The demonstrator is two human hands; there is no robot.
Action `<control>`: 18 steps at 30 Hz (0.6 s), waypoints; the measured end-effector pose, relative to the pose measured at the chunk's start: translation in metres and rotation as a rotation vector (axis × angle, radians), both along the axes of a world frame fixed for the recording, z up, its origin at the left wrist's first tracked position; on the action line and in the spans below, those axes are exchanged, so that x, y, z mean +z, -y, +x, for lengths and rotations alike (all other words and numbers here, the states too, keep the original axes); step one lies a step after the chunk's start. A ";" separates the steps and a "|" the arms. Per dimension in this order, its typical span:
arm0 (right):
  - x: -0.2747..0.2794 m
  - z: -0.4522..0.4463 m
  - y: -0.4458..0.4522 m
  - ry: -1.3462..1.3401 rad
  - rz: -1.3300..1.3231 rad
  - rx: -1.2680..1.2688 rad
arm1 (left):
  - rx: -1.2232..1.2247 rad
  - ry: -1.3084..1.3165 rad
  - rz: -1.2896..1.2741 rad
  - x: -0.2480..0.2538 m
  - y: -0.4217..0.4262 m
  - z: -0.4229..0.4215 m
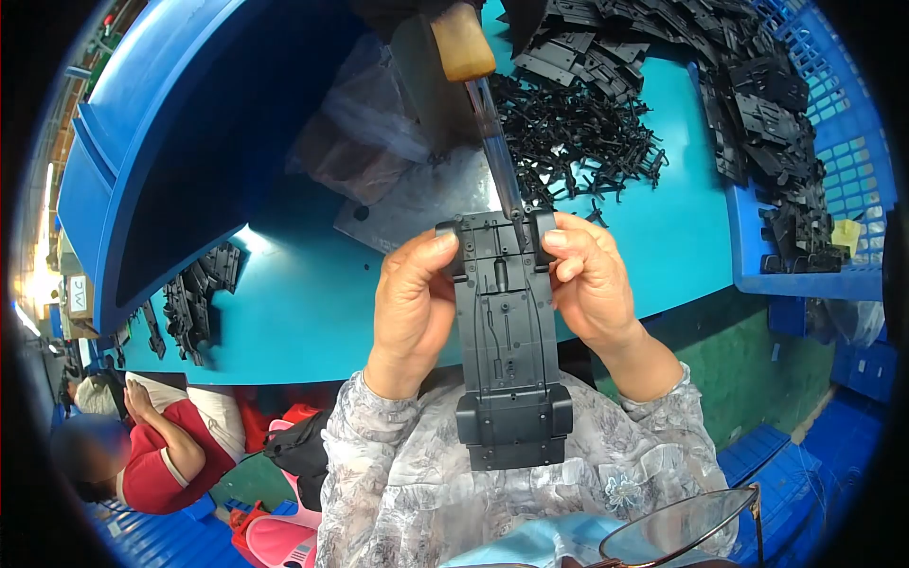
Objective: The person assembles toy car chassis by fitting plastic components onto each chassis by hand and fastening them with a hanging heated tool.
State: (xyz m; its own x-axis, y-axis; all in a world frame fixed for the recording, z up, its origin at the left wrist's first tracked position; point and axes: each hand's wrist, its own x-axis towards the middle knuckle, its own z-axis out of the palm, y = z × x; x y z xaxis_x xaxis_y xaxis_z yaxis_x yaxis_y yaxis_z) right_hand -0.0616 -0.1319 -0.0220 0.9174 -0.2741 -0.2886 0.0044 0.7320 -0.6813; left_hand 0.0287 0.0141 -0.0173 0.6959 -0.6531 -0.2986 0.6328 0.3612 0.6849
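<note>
A long black plastic chassis part (508,341) is held between both hands, its far end under the tip of a metal rod (497,142) with a yellowish block on top. My left hand (414,303) grips the part's far left corner, thumb on its edge. On the far right corner, my right hand (595,279) holds it with thumb and curled fingers. The near end of the part hangs over my patterned clothing. Beyond the hands, a pile of small black pieces (578,142) lies on the teal table (682,227).
At the right, a blue crate (852,170) holds black parts; more plates lie at the top. A large blue bin (142,142) stands at the left, with black parts (194,303) beside it. A person in red (180,454) sits at lower left.
</note>
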 end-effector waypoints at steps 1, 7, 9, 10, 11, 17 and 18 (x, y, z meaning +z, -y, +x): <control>0.001 0.001 0.000 -0.002 0.006 0.002 | -0.003 -0.016 -0.004 -0.002 0.000 0.001; 0.005 0.006 0.002 -0.022 -0.023 -0.017 | -0.006 -0.143 -0.050 -0.005 0.001 0.006; 0.006 0.007 0.002 -0.019 -0.027 -0.018 | -0.003 -0.176 -0.057 -0.004 0.002 0.007; 0.007 0.008 0.002 -0.003 -0.014 -0.007 | -0.003 -0.180 -0.057 -0.003 0.002 0.007; 0.008 0.009 0.001 0.013 0.000 0.003 | -0.002 -0.185 -0.056 -0.002 0.002 0.007; 0.005 0.011 0.001 0.025 0.015 -0.014 | 0.012 -0.214 -0.063 -0.004 0.000 0.009; 0.006 0.011 0.001 0.020 0.012 -0.016 | 0.018 -0.218 -0.062 -0.004 0.001 0.009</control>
State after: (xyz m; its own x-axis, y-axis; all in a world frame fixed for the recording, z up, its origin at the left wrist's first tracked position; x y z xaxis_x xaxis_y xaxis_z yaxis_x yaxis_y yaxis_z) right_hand -0.0504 -0.1325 -0.0157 0.9186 -0.2854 -0.2733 0.0299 0.7398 -0.6721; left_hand 0.0378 0.0133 -0.0217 0.6313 -0.6625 -0.4032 0.7563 0.4109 0.5091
